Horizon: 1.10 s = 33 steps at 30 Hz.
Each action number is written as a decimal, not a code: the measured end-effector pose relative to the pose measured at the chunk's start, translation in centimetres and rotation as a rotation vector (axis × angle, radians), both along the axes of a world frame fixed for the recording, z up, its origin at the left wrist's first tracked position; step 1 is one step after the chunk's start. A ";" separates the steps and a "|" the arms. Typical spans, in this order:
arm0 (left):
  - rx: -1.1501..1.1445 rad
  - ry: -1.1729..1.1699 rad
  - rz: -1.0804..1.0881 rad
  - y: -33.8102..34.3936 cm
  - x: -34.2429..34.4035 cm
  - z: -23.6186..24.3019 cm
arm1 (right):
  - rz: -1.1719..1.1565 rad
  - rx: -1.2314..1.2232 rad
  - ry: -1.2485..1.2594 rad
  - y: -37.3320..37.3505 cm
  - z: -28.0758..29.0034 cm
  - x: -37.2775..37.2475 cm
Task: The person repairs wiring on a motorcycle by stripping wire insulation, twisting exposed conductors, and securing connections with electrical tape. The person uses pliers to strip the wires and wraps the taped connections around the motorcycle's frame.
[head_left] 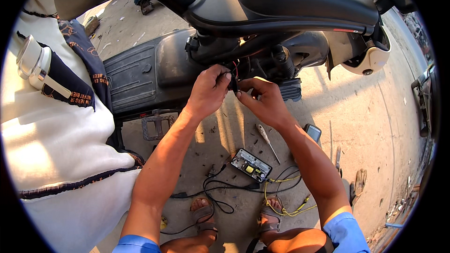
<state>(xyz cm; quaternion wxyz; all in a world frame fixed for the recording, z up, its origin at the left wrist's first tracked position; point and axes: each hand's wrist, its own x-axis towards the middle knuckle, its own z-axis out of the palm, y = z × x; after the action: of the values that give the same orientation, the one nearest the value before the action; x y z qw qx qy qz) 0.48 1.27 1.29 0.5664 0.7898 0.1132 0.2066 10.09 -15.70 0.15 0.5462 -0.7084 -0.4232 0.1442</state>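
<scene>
Under the raised seat [300, 0] of an electric scooter, my two hands meet at a small black connector [234, 84]. My left hand [207, 93] pinches it from the left between thumb and forefinger. From the right, the thumb and fingers of my right hand [263, 100] are closed on its lower end. A thin red wire [236, 69] runs up from there into the scooter's frame. The connector's exact shape is partly hidden by my fingertips. The scooter's ribbed footboard [131, 72] lies left of my hands.
On the ground lie a screwdriver [265, 136], an opened charger with a bare circuit board [251, 164], tangled black cables [225, 185], a multimeter [312, 132], pliers [338, 159] and gloves [359, 182]. A pedal [157, 127] juts out. White cloth [56, 140] hangs left; a helmet [375, 59] hangs right.
</scene>
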 end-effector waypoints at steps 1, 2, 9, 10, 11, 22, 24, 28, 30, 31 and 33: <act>0.000 0.003 0.000 0.0 0.0 0.0 | -0.009 0.014 -0.016 0.3 0.1 -0.1; 0.001 0.007 0.002 0.1 0.0 -0.1 | -0.024 0.006 -0.028 0.5 0.2 -0.1; 0.061 0.014 0.034 0.3 0.2 -0.5 | -0.076 0.008 -0.175 1.4 -0.1 -0.1; 0.063 0.017 0.034 0.3 0.2 -0.6 | -0.076 0.004 -0.190 1.5 -0.2 -0.1; 0.064 0.020 0.033 0.3 0.2 -0.5 | -0.082 0.002 -0.196 1.5 -0.2 -0.1; 0.085 -0.068 -0.004 -0.9 -0.8 -0.1 | 0.068 -0.101 -0.018 0.0 -0.3 0.6; 0.114 -0.144 0.097 -1.2 -1.3 -0.6 | 0.081 -0.144 0.000 0.0 0.3 0.6; 0.135 -0.025 0.223 -2.5 -2.9 -2.0 | 0.065 -0.184 0.013 -0.1 0.3 0.7; -0.065 0.087 0.144 -3.5 -3.5 -2.1 | 0.056 -0.195 0.026 0.0 0.3 0.7; -0.098 0.100 0.135 -3.7 -3.5 -2.3 | 0.051 -0.201 0.033 0.0 0.3 0.7; -0.162 0.123 0.115 -4.0 -3.4 -2.4 | 0.056 -0.205 0.054 0.1 0.1 0.7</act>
<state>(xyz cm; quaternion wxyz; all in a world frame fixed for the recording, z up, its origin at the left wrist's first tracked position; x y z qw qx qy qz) -2.92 -2.68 -1.10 0.6075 0.7448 0.2092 0.1801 10.79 -15.60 0.28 0.4777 -0.7445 -0.4107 0.2211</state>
